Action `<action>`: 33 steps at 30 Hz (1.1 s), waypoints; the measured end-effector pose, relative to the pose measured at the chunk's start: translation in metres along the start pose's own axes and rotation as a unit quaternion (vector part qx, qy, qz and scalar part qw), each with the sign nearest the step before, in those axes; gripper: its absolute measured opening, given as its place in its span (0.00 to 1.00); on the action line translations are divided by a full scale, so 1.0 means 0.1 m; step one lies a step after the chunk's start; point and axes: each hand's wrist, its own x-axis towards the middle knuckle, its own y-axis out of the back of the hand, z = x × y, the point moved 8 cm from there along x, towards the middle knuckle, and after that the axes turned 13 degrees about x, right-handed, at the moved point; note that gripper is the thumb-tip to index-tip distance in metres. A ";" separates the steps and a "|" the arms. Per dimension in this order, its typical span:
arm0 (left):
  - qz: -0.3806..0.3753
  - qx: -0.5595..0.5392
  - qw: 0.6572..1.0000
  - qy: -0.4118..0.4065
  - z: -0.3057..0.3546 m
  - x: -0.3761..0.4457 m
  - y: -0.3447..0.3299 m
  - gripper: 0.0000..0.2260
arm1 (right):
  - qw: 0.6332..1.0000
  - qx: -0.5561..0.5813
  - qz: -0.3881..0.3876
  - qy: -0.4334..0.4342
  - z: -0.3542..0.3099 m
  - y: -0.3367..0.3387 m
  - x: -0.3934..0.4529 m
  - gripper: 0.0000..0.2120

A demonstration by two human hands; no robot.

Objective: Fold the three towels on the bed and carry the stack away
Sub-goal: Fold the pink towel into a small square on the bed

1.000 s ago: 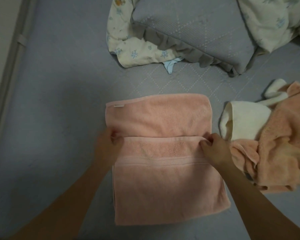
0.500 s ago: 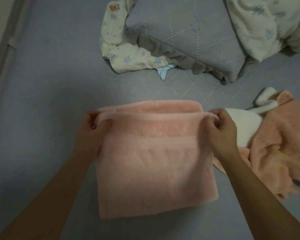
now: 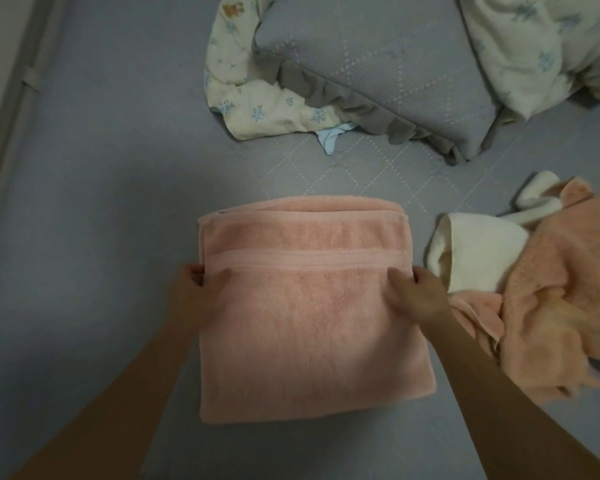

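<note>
A pink towel (image 3: 305,323) lies folded into a thick square on the grey bed sheet (image 3: 118,185). My left hand (image 3: 196,289) grips its left edge, thumb on top and fingers tucked under the side. My right hand (image 3: 414,294) grips the right edge the same way. To the right a white towel (image 3: 478,258) lies crumpled, partly under an unfolded peach towel (image 3: 555,306) heaped beside it.
A grey pillow (image 3: 378,67) with a ruffled edge lies at the back, over a floral cloth (image 3: 257,105). A floral quilt (image 3: 541,46) is bunched at the top right. The bed's left edge (image 3: 11,98) runs along a pale frame.
The near half of the pink towel was carried up over the far half and laid flat. Both hands then slid back toward me along the sides to the middle of the folded square.
</note>
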 end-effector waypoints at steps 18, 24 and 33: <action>-0.128 -0.002 0.991 0.048 -1.31 -1.68 -0.35 0.05 | 0.997 -0.070 -0.017 0.021 1.27 0.38 -0.97 0.12; -0.173 0.074 0.973 0.130 -1.78 -2.03 -0.34 0.09 | 0.970 -0.162 -0.099 -0.153 1.96 0.33 -1.21 0.22; 0.037 0.117 0.992 0.038 -0.92 -1.53 0.06 0.14 | 0.980 -0.095 0.053 0.167 0.49 0.32 -0.88 0.10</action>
